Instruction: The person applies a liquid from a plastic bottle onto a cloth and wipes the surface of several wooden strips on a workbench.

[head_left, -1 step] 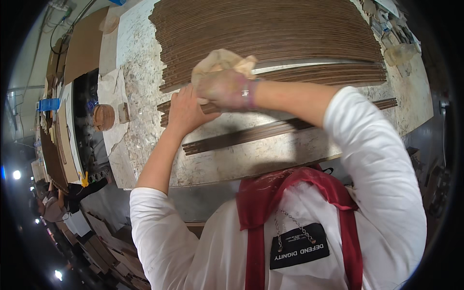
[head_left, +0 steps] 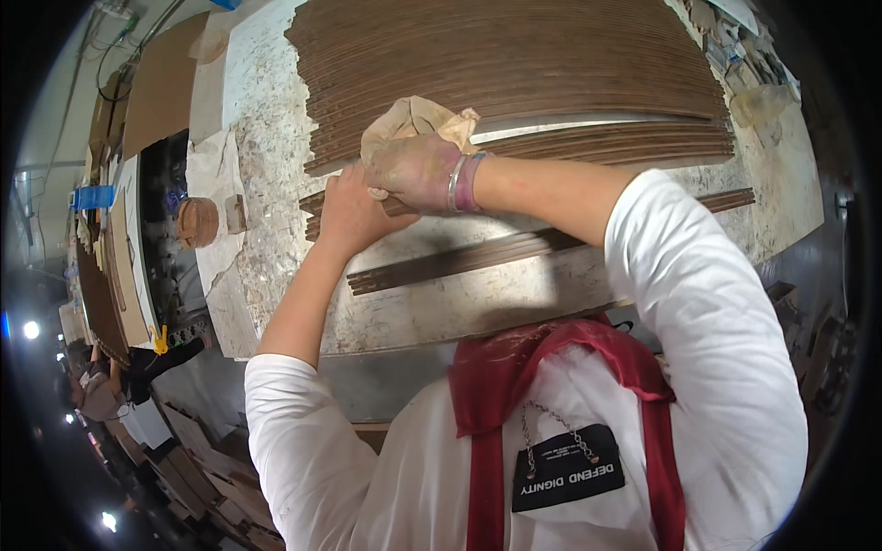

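Cloth is gripped by right hand, grip of left hand unclear; strips are spaced from near table edge.

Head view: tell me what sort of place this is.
Probably a workshop, perhaps for woodworking or finishing: rows of long, grooved brown strips lie on a stained, whitish worktable, and a crumpled tan cloth is at the right hand.

Ok so the worktable is off-white, brown speckles and scuffs all over. Strips on it are dark brown with fine parallel lines. Cloth over it's pale tan, gloved right hand above it's blotchy pinkish-purple. Apron at its near edge: deep red.
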A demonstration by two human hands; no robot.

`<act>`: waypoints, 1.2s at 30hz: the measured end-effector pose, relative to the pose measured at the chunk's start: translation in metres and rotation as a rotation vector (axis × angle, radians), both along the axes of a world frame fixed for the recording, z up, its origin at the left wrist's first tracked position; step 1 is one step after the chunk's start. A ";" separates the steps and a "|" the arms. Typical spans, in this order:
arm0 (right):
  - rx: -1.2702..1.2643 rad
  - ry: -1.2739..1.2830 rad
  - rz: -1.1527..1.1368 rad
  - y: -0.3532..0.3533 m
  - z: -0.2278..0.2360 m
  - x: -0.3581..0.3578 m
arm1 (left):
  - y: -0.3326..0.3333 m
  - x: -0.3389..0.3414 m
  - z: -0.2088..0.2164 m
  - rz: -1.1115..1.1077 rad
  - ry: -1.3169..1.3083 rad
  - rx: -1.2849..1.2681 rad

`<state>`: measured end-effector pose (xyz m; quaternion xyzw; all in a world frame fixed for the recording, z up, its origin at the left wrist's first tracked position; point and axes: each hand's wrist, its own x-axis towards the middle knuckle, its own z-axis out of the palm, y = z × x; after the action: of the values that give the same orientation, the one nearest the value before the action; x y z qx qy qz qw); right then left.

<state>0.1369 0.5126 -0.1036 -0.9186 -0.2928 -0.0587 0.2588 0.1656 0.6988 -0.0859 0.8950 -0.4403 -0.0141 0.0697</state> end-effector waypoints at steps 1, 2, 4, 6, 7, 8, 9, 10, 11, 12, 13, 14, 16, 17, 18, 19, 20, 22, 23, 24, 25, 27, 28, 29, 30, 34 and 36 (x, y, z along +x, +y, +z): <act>0.053 -0.074 0.028 -0.001 -0.002 0.002 | 0.001 0.000 0.002 0.029 0.026 0.013; 0.102 -0.142 0.043 -0.004 -0.003 0.001 | 0.003 0.000 0.002 0.046 0.059 0.022; 0.154 -0.165 0.035 -0.045 0.003 -0.019 | 0.005 0.000 0.001 0.063 0.077 0.027; 0.003 -0.026 -0.085 -0.071 0.011 -0.038 | 0.007 -0.001 -0.001 0.069 0.055 0.015; -0.065 -0.002 -0.134 -0.074 0.012 -0.041 | 0.006 -0.001 -0.003 0.064 0.045 0.004; 0.043 0.049 -0.137 -0.065 0.008 -0.039 | 0.005 -0.001 -0.002 0.048 0.032 0.002; 0.151 0.099 -0.140 -0.046 0.000 -0.030 | 0.004 -0.001 -0.002 0.032 0.018 0.000; 0.259 0.146 -0.142 -0.027 -0.004 -0.017 | 0.002 0.000 -0.002 0.027 0.022 -0.035; -0.089 0.127 -0.096 -0.004 0.008 -0.008 | 0.003 0.000 -0.001 0.026 0.025 -0.069; -0.077 0.126 -0.136 0.017 0.013 -0.006 | 0.003 -0.001 0.001 0.022 0.029 -0.102; -0.067 0.124 -0.172 0.029 0.015 -0.006 | 0.005 -0.001 0.001 0.034 0.051 -0.074; -0.051 0.097 -0.184 0.022 0.016 -0.009 | 0.007 -0.001 0.001 0.045 0.073 -0.045; -0.026 0.042 -0.222 -0.020 0.017 -0.025 | 0.005 -0.002 0.005 0.077 0.080 0.055; 0.026 0.037 -0.230 -0.047 0.016 -0.036 | 0.006 -0.001 0.005 0.076 0.080 0.047; 0.075 0.034 -0.234 -0.077 0.017 -0.051 | 0.008 -0.001 0.005 0.079 0.083 0.036; -0.043 0.016 -0.368 -0.099 0.017 -0.067 | 0.009 -0.002 0.004 0.078 0.089 0.023; -0.118 0.038 -0.451 -0.110 0.027 -0.080 | 0.008 -0.002 0.002 0.074 0.093 0.010; -0.017 0.097 -0.522 -0.095 0.021 -0.072 | 0.006 -0.004 0.001 0.085 0.075 0.000; 0.158 0.229 -0.555 -0.079 0.019 -0.061 | 0.004 -0.004 0.001 0.083 0.065 -0.004; 0.402 0.185 -0.464 -0.055 0.007 -0.049 | 0.002 -0.004 0.005 0.091 0.067 0.015; 0.362 0.115 -0.410 -0.026 0.007 -0.040 | 0.002 -0.004 0.008 0.091 0.075 0.030; 0.007 -0.053 -0.326 0.014 0.014 -0.025 | -0.002 -0.006 0.008 0.089 0.087 0.039; 0.005 -0.071 -0.316 0.000 0.005 -0.024 | 0.000 -0.005 0.009 0.096 0.084 0.039; 0.011 -0.078 -0.320 -0.020 -0.017 -0.030 | 0.004 -0.005 0.008 0.089 0.090 0.051; 0.015 -0.087 -0.314 -0.044 -0.030 -0.034 | 0.007 -0.003 0.000 0.086 0.071 0.036; -0.172 0.021 -0.737 -0.205 0.003 -0.124 | 0.005 -0.004 0.002 0.060 0.054 0.008; -0.285 -0.077 -0.740 -0.229 0.003 -0.136 | 0.002 -0.005 0.002 0.063 0.059 0.013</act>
<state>0.0014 0.2834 -0.1001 -0.9859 0.0433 -0.1413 0.0787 0.1607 0.7004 -0.0834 0.9081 -0.4094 -0.0411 0.0773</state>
